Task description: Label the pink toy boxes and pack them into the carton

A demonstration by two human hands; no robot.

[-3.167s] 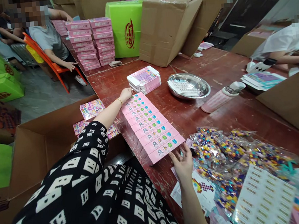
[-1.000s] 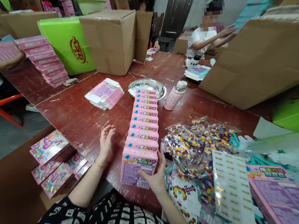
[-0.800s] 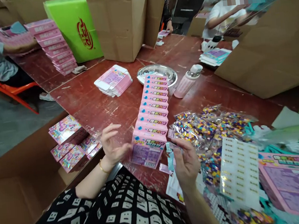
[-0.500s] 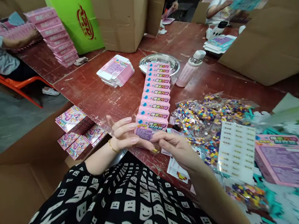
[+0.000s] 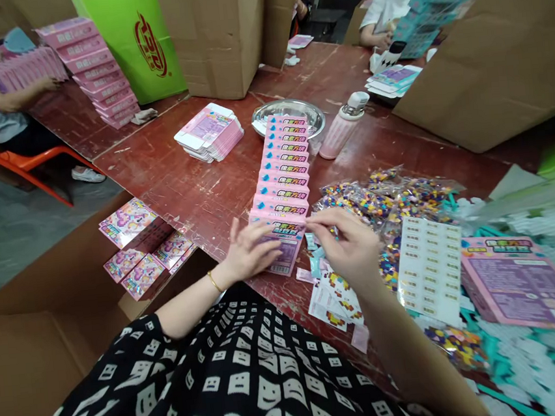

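Observation:
A row of overlapping pink boxes [image 5: 282, 178] runs away from me across the table, with the front box [image 5: 284, 253] lying nearest. My left hand [image 5: 247, 250] rests over the left side of that front box, fingers stretched and spread. At the box's upper right edge is my right hand [image 5: 349, 243], thumb and forefinger pinched together. Whatever lies between those fingertips is too small to make out. Right of this hand lies a white sheet of small gold stickers [image 5: 431, 272]. Printed paper leaflets [image 5: 333, 301] and small teal packets [image 5: 314, 257] lie below and beside the boxes.
Clear bags of coloured bricks [image 5: 389, 200] and a larger pink box [image 5: 525, 282] lie to the right. Beyond are a metal dish [image 5: 315, 116], a pink bottle [image 5: 343, 126] and flat cartons [image 5: 211, 132]. An open cardboard box [image 5: 29, 336] stands lower left. Co-workers sit across the table.
My right hand has moved up and right to the front box's edge. My left hand has lowered onto the box, showing more of its face. The view has shifted slightly.

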